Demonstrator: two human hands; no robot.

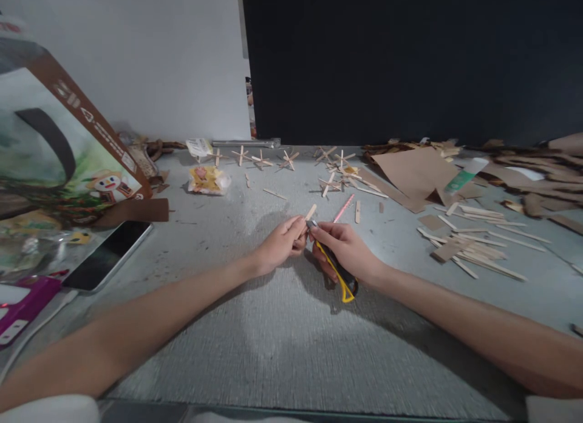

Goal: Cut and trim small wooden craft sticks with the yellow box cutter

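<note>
My left hand (283,242) is closed in a pinch on a short wooden craft stick (311,213), whose rounded end points up and away. In my right hand (345,248) is a yellow and black utility knife (337,270). Its metal tip is close against the stick, between the two hands; the exact contact is hidden by the fingers. A pink pencil-like stick (344,208) lies just beyond my right hand, with a short wooden piece (357,212) beside it.
Star-shaped stick pieces (288,161) stand along the back. Loose craft sticks (483,247), cardboard (407,175) and a glue stick (467,175) lie at right. On the left are a phone (109,256), a purple power strip (30,307), a printed bag (68,138) and a small yellow packet (208,180).
</note>
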